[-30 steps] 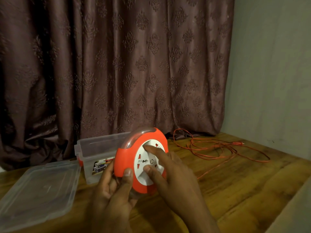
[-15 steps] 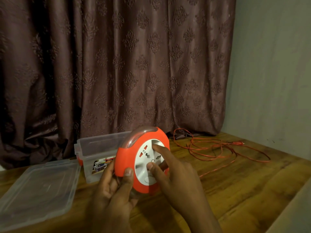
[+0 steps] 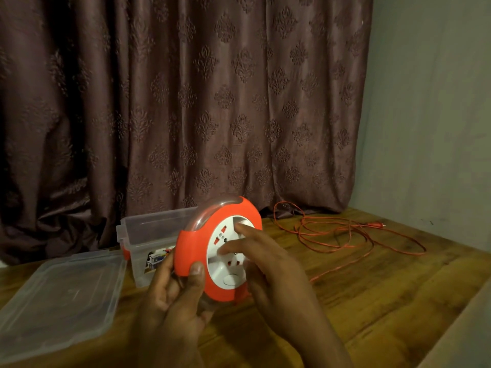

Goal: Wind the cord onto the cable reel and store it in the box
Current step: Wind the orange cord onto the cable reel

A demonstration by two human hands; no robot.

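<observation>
Head view: the left hand (image 3: 172,296) has a closed grip on the reel (image 3: 212,251), thumb on its orange rim, holding it upright above the table (image 3: 385,301). The right hand (image 3: 271,269) is open, fingers (image 3: 245,229) on the white face. The cord (image 3: 353,235) lies loose on the table to the right. Behind the reel sits the open box (image 3: 148,235), its lid (image 3: 58,293) flat beside it.

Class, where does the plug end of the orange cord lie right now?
In the head view, the orange cord's plug lies far right on the wooden table, near the grey wall.
</observation>
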